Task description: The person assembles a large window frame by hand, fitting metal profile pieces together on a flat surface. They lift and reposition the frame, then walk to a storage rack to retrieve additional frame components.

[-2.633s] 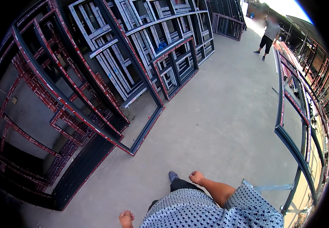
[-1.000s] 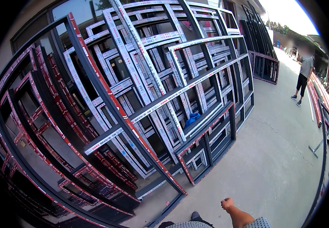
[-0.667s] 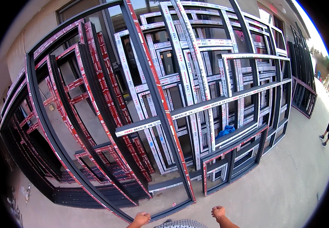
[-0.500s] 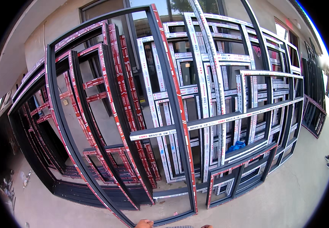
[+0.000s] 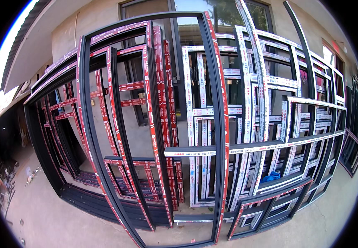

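Observation:
Neither of my hands shows in the head view now. Closest to me stands a tall, narrow window frame [image 5: 217, 82], dark grey with red protective tape along its outer sides. It leans a little, and its lower end runs down to the bottom edge of the picture. Through its opening I see a stack of dark frames with red tape [image 5: 158, 120] on the left and frames with white printed tape [image 5: 245, 120] on the right. A long horizontal bar [image 5: 286, 144] with white tape passes behind the tall frame's right side.
A low small frame [image 5: 278, 191] stands on the concrete floor at lower right. Crumpled blue material [image 5: 271, 177] lies above it. Bits of litter [image 5: 30, 173] are scattered at left. More dark frames [image 5: 351, 151] lean at far right, against the building.
My view has swung left and up, so the frames sit farther right and lower. Two hands at the bottom edge, one by the tall frame's lower bar, have left the picture.

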A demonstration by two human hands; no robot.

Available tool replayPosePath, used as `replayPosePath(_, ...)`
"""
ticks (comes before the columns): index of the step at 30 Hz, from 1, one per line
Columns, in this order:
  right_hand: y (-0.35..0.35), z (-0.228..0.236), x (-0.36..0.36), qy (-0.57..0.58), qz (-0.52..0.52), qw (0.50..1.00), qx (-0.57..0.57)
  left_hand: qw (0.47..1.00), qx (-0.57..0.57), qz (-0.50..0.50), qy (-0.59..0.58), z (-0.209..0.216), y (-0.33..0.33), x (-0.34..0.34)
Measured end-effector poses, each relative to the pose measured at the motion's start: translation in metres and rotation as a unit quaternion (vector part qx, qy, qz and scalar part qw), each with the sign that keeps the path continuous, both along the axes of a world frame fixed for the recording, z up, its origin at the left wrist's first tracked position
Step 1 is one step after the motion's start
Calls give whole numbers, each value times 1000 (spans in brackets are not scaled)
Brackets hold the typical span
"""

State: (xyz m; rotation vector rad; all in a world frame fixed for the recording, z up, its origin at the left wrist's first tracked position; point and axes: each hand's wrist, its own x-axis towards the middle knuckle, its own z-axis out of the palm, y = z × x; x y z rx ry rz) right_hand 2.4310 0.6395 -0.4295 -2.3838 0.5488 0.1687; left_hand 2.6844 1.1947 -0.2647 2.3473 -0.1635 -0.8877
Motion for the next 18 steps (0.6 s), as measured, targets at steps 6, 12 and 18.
replayPosePath(6,84,78,51,123,16,987,101,985,-48,141,90,-4,61,-46)
replayPosePath(12,90,53,48,120,83,989,28,947,-149,229,167,-18,65,-78)
replayPosePath(18,102,61,57,134,99,984,61,892,-224,326,219,-34,91,-115)
